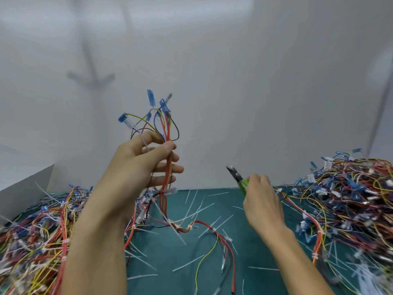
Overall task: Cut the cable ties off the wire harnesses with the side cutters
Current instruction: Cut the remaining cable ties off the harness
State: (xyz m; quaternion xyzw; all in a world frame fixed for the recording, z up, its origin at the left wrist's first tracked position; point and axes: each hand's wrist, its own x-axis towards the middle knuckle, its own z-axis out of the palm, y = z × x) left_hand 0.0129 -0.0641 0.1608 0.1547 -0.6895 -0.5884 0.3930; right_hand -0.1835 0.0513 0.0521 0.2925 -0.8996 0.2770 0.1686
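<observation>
A white backdrop [212,60] closes off the far side of the bench, and a green mat [244,252] covers the work surface in front of it. Two big heaps of coloured wire harnesses flank the open middle: the left pile [32,241] and the right pile [350,199], probably one done and one waiting, though which is which cannot be told. A white box [25,188] stands at the far left edge. The left hand [144,167] is raised over the mat with thumb and fingers curled round one wire harness [168,162], holding it upright so its blue connectors [163,105] fan out above and its tail trails down onto the mat; that lifts the bundle free of the clutter and brings its ties into view. The right hand [261,201] hovers to the right, well apart from the bundle, fingers wrapped round the green handles of the side cutters [238,177], whose dark nose points up and left toward the harness; motion blur hides whether the blades are parted. A white cable tie [170,190] sits on the bundle just below the left hand, seemingly the next to snip. Cut tie strips [191,207] lie scattered across the middle of the mat.
</observation>
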